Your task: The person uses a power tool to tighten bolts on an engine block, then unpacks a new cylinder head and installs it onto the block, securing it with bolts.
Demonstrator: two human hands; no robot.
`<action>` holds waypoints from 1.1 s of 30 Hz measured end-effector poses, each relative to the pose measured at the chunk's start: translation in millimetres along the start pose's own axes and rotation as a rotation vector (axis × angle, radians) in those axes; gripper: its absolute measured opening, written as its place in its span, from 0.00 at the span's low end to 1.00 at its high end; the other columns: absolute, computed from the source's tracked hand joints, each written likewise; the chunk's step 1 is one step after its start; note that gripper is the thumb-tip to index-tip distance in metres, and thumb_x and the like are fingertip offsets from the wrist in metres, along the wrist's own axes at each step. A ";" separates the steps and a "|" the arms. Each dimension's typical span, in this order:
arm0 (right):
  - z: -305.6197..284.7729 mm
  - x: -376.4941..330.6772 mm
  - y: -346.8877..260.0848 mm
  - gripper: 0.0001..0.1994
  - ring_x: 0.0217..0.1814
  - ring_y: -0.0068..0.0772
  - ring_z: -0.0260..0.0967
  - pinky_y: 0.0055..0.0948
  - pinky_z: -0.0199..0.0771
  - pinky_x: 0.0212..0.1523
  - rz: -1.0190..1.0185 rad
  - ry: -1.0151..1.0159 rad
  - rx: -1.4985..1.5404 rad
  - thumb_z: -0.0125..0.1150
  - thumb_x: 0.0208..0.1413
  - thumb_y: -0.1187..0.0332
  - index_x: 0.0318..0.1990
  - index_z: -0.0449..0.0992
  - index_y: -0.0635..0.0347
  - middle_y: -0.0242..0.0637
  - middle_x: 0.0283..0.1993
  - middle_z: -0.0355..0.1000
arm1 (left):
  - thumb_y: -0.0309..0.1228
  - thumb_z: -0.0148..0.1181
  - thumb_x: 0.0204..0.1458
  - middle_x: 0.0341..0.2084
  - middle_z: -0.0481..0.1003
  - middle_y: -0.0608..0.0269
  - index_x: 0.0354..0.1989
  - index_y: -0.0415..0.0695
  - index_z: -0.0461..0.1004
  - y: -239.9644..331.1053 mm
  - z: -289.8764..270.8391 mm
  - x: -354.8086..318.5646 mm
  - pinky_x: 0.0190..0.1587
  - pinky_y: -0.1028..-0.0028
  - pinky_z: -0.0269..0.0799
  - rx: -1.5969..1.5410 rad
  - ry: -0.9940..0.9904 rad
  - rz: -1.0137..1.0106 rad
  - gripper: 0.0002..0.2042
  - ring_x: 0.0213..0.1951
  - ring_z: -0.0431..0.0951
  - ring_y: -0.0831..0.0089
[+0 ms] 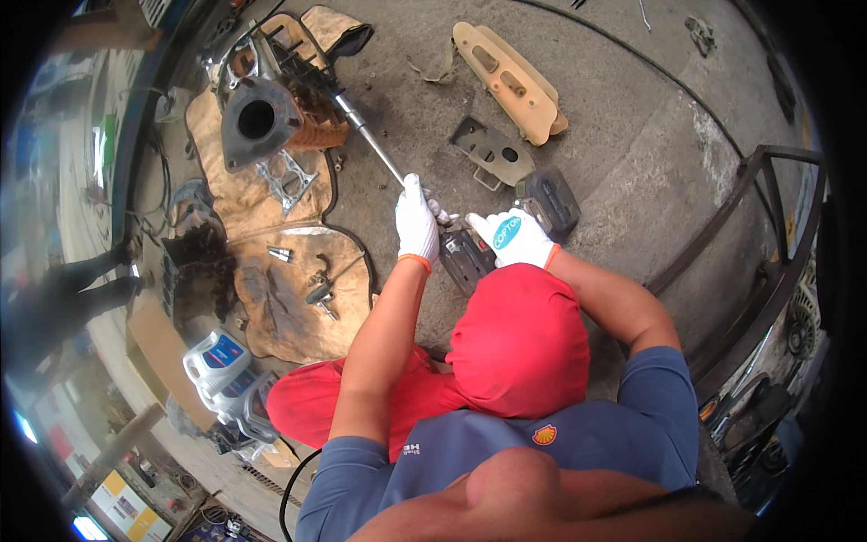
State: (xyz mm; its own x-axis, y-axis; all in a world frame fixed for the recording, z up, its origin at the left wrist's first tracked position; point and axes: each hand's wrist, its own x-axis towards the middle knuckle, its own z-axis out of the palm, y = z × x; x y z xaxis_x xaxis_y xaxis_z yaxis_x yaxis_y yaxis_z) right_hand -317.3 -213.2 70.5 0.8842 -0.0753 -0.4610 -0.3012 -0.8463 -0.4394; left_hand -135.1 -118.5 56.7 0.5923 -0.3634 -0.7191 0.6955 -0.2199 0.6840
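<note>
My left hand (417,221), in a white glove with orange trim, is closed around the near end of a long steel extension bar (379,151). The bar slants up and left to a dirty metal engine part (302,72) with a rusty flanged pipe (237,135) beside it. My right hand (517,237), gloved the same way, is closed on a dark cordless power tool, mostly covered by the glove. A black battery-like block (467,260) shows between my hands, and a larger dark block (549,200) lies just beyond the right one. How these blocks join the tool is hidden.
A stained tan mat (280,312) carries a metal gasket (287,179), a socket (280,254) and a small tool (321,294). Oil jugs (217,359) stand at left. Beyond my hands lie a tan cover (510,81) and grey bracket (488,149). A metal frame (722,212) is at right.
</note>
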 end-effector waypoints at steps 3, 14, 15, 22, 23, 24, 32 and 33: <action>-27.6 2.7 -8.7 0.44 0.53 0.44 0.78 0.41 0.71 0.58 -0.028 -0.001 0.015 0.69 0.49 0.63 0.76 0.60 0.60 0.43 0.50 0.78 | 0.58 0.52 0.69 0.17 0.62 0.68 0.38 0.45 0.65 11.7 -6.6 -4.4 0.22 0.66 0.74 -0.068 0.016 0.016 0.25 0.16 0.65 0.73; -24.7 24.9 -14.0 0.38 0.53 0.43 0.77 0.41 0.68 0.58 -0.094 0.112 -0.022 0.63 0.55 0.63 0.75 0.61 0.61 0.40 0.50 0.77 | 0.65 0.49 0.67 0.15 0.54 0.76 0.30 0.52 0.66 31.3 -33.4 9.0 0.25 0.70 0.60 -0.273 -0.243 -0.095 0.28 0.16 0.54 0.77; -23.8 24.5 -16.4 0.39 0.53 0.43 0.77 0.42 0.68 0.58 -0.095 0.118 -0.008 0.63 0.55 0.64 0.75 0.61 0.61 0.40 0.50 0.77 | 0.65 0.48 0.67 0.14 0.53 0.76 0.29 0.52 0.66 28.7 -44.3 15.3 0.24 0.71 0.58 -0.326 -0.338 -0.107 0.28 0.16 0.53 0.78; -2.7 32.3 -26.0 0.38 0.52 0.41 0.77 0.41 0.68 0.58 -0.051 0.177 0.010 0.62 0.55 0.66 0.75 0.62 0.58 0.39 0.48 0.77 | 0.64 0.49 0.68 0.14 0.53 0.75 0.31 0.50 0.66 30.6 -32.2 13.0 0.19 0.70 0.60 -0.161 -0.075 -0.020 0.28 0.14 0.54 0.78; -1.8 32.9 -26.9 0.38 0.51 0.41 0.77 0.41 0.68 0.58 -0.051 0.190 -0.001 0.62 0.55 0.66 0.75 0.62 0.59 0.39 0.48 0.77 | 0.64 0.49 0.68 0.14 0.54 0.75 0.31 0.50 0.65 31.0 -26.0 14.3 0.19 0.70 0.61 -0.058 0.080 0.041 0.28 0.14 0.54 0.77; 2.1 34.6 -28.1 0.38 0.50 0.41 0.77 0.41 0.69 0.56 -0.052 0.226 0.004 0.63 0.54 0.67 0.75 0.63 0.58 0.39 0.47 0.76 | 0.63 0.48 0.69 0.14 0.54 0.74 0.31 0.49 0.64 29.8 -27.0 19.1 0.20 0.69 0.63 -0.038 0.101 0.057 0.28 0.14 0.55 0.77; -3.3 28.2 -25.2 0.38 0.51 0.40 0.76 0.40 0.67 0.56 -0.059 0.231 0.053 0.64 0.54 0.63 0.74 0.63 0.60 0.38 0.48 0.76 | 0.66 0.47 0.67 0.12 0.51 0.76 0.27 0.52 0.66 32.0 -55.9 27.8 0.19 0.72 0.51 -0.515 -0.492 -0.170 0.29 0.13 0.49 0.79; -4.3 27.7 -24.9 0.38 0.51 0.40 0.76 0.40 0.67 0.56 -0.058 0.234 0.047 0.64 0.54 0.63 0.74 0.63 0.60 0.38 0.47 0.76 | 0.67 0.47 0.66 0.12 0.51 0.76 0.27 0.52 0.66 29.7 -58.2 32.1 0.19 0.72 0.51 -0.559 -0.548 -0.180 0.29 0.13 0.49 0.79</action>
State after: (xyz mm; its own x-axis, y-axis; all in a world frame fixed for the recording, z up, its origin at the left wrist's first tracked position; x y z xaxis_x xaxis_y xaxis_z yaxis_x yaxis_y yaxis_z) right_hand -283.8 -196.4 72.0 0.9575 -0.1520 -0.2452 -0.2589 -0.8278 -0.4977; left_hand -71.7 -84.0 46.8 0.2682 -0.7904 -0.5508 0.9481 0.1151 0.2964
